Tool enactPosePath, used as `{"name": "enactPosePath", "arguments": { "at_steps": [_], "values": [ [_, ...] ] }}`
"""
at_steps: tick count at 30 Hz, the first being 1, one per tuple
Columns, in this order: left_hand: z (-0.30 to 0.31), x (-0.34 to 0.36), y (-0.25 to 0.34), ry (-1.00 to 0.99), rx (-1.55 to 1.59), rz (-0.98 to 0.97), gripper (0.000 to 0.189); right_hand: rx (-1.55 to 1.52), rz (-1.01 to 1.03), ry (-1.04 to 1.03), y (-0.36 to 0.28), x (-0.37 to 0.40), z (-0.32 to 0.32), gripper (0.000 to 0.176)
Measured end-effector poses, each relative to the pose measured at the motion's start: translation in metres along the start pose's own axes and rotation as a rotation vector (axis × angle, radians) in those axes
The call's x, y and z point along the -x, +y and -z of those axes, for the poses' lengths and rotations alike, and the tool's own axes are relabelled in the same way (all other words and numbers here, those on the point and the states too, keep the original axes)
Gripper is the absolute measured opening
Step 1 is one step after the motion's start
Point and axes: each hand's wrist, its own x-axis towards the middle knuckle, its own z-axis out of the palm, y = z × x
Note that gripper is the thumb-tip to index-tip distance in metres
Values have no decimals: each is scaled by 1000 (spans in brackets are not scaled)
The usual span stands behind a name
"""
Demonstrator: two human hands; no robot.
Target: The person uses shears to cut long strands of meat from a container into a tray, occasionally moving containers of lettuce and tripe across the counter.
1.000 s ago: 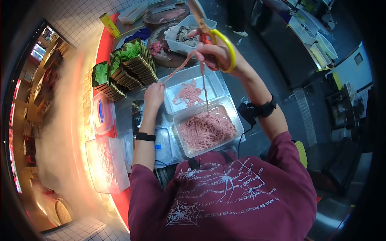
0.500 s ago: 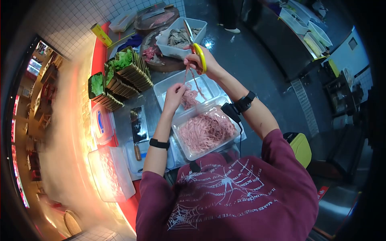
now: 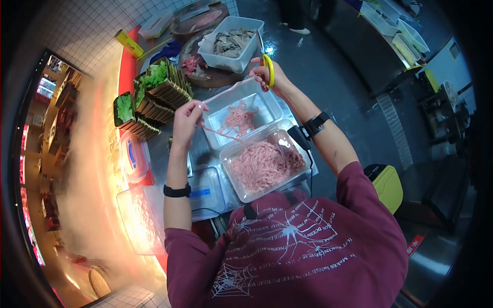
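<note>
Up and left of the clear plastic tub [image 3: 306,163] heaped with raw pink meat strips [image 3: 262,164], the left hand [image 3: 186,119] pinches one long pink strip [image 3: 226,94]. Above the tub, the shallow clear tray [image 3: 264,105] holds few pieces. The right hand [image 3: 267,77] grips the strip's other end and the yellow-handled scissors [image 3: 270,72]. Most strips seemingly remain.

Stainless-steel counter [image 3: 199,153] bearing a clear plastic tray heaped with pink meat strips [image 3: 263,165]. Just beyond it is a second clear tray holding few strips [image 3: 241,112]. Behind are a round wooden chopping board [image 3: 205,78] and stacked dark dishes lined with green lettuce [image 3: 160,88].
</note>
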Motion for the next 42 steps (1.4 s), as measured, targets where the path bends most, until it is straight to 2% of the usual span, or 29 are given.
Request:
{"name": "enactPosePath", "arguments": {
  "at_steps": [3, 6, 11, 14, 20, 24, 25, 29, 31, 32, 33, 35, 40, 42],
  "values": [
    [11, -5, 17, -22, -36, -31, 21, -19, -23, -1, 1, -3, 2, 44],
    [21, -3, 29, -31, 34, 18, 21, 18, -25, 23, 1, -9, 10, 45],
    [25, -3, 44, -56, 48, 20, 21, 91, -79, -45, -4, -11, 16, 45],
    [23, -6, 54, -66, 27, 16, 21, 117, -16, -100, -11, -7, 10, 46],
    [30, -10, 72, -115, 289, -10, 17, 210, 35, -185, -18, -6, 4, 45],
    [19, -16, 84, -142, 275, 33, 17, 171, -31, -197, -5, -5, 4, 40],
    [16, -20, 86, -140, 276, 35, 17, 151, -67, -180, -2, -4, 7, 27],
    [5, -34, 91, -223, 182, 123, 27, 271, -178, -162, 19, 4, 19, 36],
    [5, -40, 92, -230, 165, 153, 34, 958, 99, -130, 51, 14, 34, 40],
    [6, -43, 94, -229, 161, 153, 34, 1023, -50, -173, 71, 15, 51, 43],
    [7, -44, 97, -228, 162, 157, 35, 1271, -79, -219, 65, 35, 49, 42],
    [8, -49, 101, -232, 160, 170, 35, 1462, -124, -340, 53, 66, 48, 39],
    [7, -57, 116, -306, 135, 182, 34, 1716, -144, -372, 49, 94, 53, 35],
    [4, -58, 118, -305, 138, 178, 36, 1874, -106, -416, 45, 100, 53, 22]
  ]
}}
